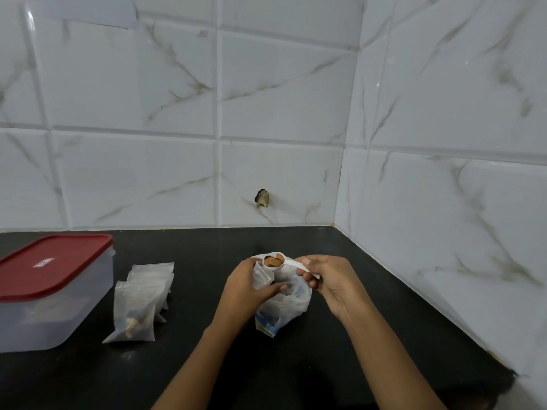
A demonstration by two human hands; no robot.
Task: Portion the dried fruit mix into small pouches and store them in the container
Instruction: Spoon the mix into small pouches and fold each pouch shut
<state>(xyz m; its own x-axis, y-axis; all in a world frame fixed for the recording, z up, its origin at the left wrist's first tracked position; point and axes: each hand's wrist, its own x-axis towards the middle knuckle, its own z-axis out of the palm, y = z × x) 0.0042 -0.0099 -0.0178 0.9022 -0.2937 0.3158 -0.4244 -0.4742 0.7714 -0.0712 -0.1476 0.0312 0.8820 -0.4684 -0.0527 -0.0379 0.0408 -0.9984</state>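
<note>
My right hand pinches the handle of a white scoop heaped with brown dried fruit. The scoop hovers over a small clear pouch that my left hand grips at its mouth. Below both hands the big clear bag of fruit mix stands open on the black counter. To the left lies a pile of clear pouches, the front one holding some fruit. A clear storage container with a red lid sits at the far left, lid on.
White marble-look tiled walls meet in a corner at the back right, close to my right hand. A chipped hole marks the back wall just above the counter. The counter's right edge runs diagonally toward the lower right.
</note>
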